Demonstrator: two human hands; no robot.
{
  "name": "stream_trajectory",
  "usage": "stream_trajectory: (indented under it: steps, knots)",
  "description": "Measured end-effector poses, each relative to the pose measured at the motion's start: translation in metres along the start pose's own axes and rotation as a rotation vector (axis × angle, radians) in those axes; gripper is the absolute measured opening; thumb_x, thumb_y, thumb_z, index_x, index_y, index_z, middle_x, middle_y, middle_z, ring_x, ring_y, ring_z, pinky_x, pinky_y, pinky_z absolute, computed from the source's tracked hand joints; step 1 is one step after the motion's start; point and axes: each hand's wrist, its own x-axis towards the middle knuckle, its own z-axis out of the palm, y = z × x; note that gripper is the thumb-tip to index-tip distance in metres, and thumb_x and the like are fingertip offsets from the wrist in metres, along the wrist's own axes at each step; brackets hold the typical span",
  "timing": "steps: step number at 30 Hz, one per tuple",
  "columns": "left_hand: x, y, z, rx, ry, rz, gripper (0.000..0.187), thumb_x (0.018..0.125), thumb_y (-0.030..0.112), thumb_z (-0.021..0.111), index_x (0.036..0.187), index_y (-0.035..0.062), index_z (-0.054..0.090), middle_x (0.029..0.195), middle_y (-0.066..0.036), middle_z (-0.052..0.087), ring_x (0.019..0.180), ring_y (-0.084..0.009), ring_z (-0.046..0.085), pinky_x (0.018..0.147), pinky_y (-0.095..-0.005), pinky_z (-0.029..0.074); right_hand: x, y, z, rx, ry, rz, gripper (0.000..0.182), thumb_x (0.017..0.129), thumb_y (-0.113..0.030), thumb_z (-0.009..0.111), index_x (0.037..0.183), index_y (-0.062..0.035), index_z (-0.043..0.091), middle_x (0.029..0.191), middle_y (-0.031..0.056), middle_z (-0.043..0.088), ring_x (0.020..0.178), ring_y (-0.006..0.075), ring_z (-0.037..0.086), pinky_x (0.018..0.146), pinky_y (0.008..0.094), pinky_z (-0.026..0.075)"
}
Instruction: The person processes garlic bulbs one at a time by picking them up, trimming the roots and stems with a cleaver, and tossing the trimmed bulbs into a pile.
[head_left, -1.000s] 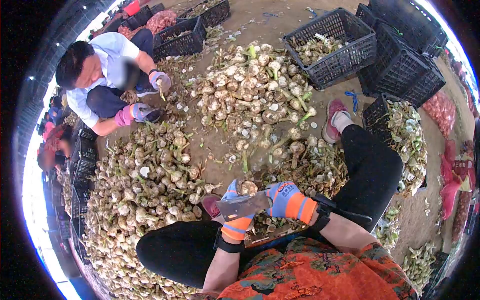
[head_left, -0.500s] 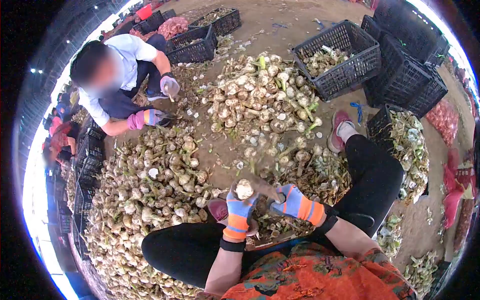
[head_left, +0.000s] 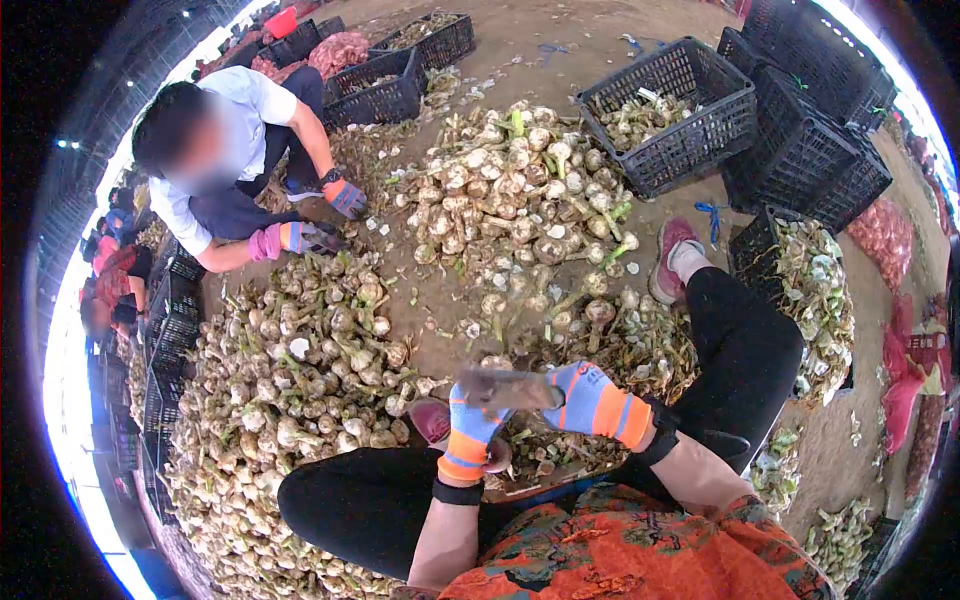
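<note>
My left hand, in an orange and blue striped glove, is closed around a garlic bulb. Only the bulb's upper edge shows, since a blurred grey-brown blade lies across it. That blade belongs to a knife gripped in my right hand, which wears a matching glove. Both hands are close together above the ground between my legs. Left of them spreads a large heap of garlic with stems; ahead lies another heap of garlic bulbs. Loose stalks and leaf scraps lie beyond my right hand.
A co-worker in gloves crouches at the far left by the heaps. A black crate holding garlic stands ahead right, beside stacked black crates. A crate full of husks is by my right knee. Red mesh sacks lie farther right.
The knife blade has swung left across the garlic bulb, which was in plain view before. The co-worker's far hand has lowered to the ground, and the thing it held no longer shows.
</note>
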Motion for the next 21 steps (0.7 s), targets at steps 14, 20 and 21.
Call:
stream_trajectory:
  steps: [14, 20, 21]
  knots:
    - [-0.005, 0.015, 0.014, 0.02, 0.111, -0.241, 0.025, 0.087, 0.021, 0.045, 0.107, 0.0059, 0.042, 0.098, -0.008, 0.052, 0.083, -0.0173, 0.053, 0.07, -0.0324, 0.046, 0.004, -0.019, 0.001, -0.263, -0.221, 0.052, 0.042, 0.066, -0.036, 0.057, 0.094, -0.0059, 0.06, 0.086, 0.0177, 0.061, 0.081, 0.0325, 0.059, 0.071, 0.0405, 0.047]
    - [-0.016, -0.015, 0.024, 0.101, 0.275, -0.221, 0.061, 0.065, 0.025, 0.072, 0.111, 0.0026, 0.04, 0.099, -0.012, 0.051, 0.089, -0.0224, 0.053, 0.075, -0.0338, 0.044, 0.008, -0.012, 0.006, -0.266, -0.271, 0.125, 0.044, 0.064, -0.037, 0.057, 0.095, -0.0053, 0.06, 0.092, 0.0173, 0.061, 0.086, 0.0326, 0.059, 0.076, 0.0403, 0.047]
    - [-0.012, 0.009, 0.023, 0.102, 0.274, -0.222, 0.061, 0.065, 0.025, 0.072, 0.111, 0.0026, 0.04, 0.099, -0.012, 0.051, 0.089, -0.0224, 0.053, 0.075, -0.0338, 0.044, 0.007, -0.013, 0.007, -0.264, -0.258, 0.122, 0.044, 0.064, -0.037, 0.057, 0.094, -0.0053, 0.06, 0.092, 0.0173, 0.061, 0.086, 0.0328, 0.059, 0.075, 0.0403, 0.047]
